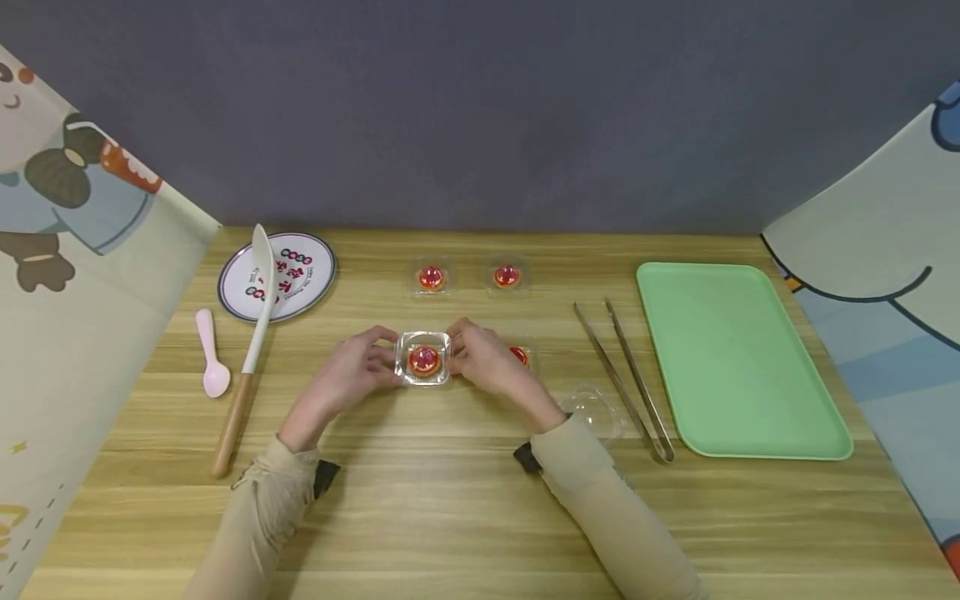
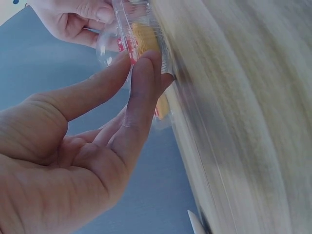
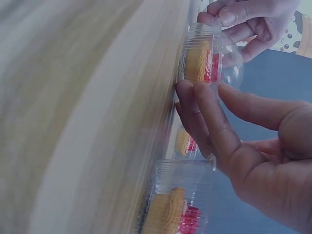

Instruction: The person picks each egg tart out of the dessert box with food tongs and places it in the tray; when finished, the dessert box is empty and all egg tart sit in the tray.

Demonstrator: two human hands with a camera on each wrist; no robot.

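Note:
Between my two hands is a clear plastic box (image 1: 424,337) with a domed lid; a small red-topped tart (image 1: 424,361) with a golden crust sits inside. My left hand (image 1: 351,371) pinches the box's left side between thumb and fingertips. On the opposite side, my right hand (image 1: 491,361) holds its edge the same way. In the right wrist view the held box (image 3: 200,63) is low at the wooden tabletop. Another boxed tart (image 1: 519,356) is partly hidden behind the right hand; the right wrist view shows that tart (image 3: 165,214) closer.
Two more boxed tarts, one left (image 1: 431,277) and one right (image 1: 507,276), stand behind. On the right are a clear domed lid (image 1: 592,412), metal tongs (image 1: 626,379) and a green tray (image 1: 742,358). A printed plate (image 1: 315,283), a wooden-handled white spoon (image 1: 258,337) and a pink spoon (image 1: 215,379) lie left.

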